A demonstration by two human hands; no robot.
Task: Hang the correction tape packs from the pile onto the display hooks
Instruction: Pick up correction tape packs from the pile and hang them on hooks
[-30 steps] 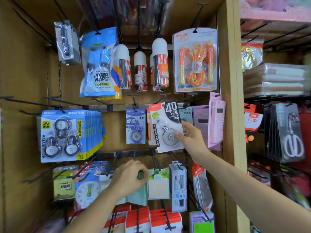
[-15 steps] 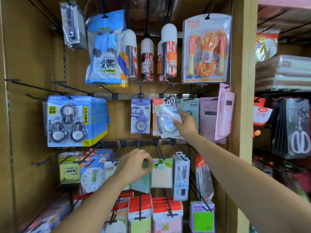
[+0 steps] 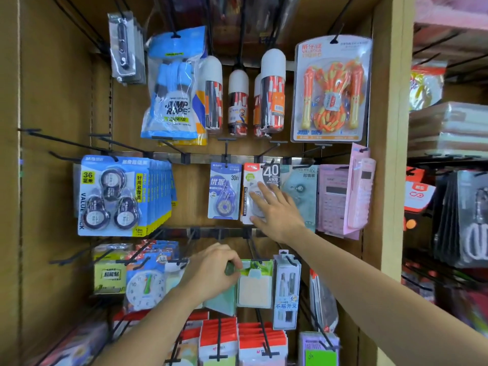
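Observation:
A white and red correction tape pack marked "40" [image 3: 272, 171] hangs on a black hook [image 3: 267, 152] in the middle row of the pegboard. My right hand [image 3: 277, 212] lies flat on its front, fingers spread. To its left hangs a blue "30m" correction tape pack [image 3: 224, 194], to its right a pale teal pack [image 3: 301, 186]. Lower down, my left hand [image 3: 211, 273] is closed around the dark green top of a pale green pack [image 3: 220, 299], beside a hanging sticky-note pack [image 3: 254, 286]. The pile is out of view.
A thick stack of blue value packs [image 3: 111, 196] hangs at the left. Jump ropes [image 3: 331, 93] fill the row above, pink calculators [image 3: 356, 191] hang right. Several bare black hooks [image 3: 60, 140] stick out at the left. A wooden upright [image 3: 390, 154] bounds the right side.
My right hand has let the "40" pack settle straight on its hook and now rests flat on it with fingers spread. My left hand has stayed closed on the pale green pack.

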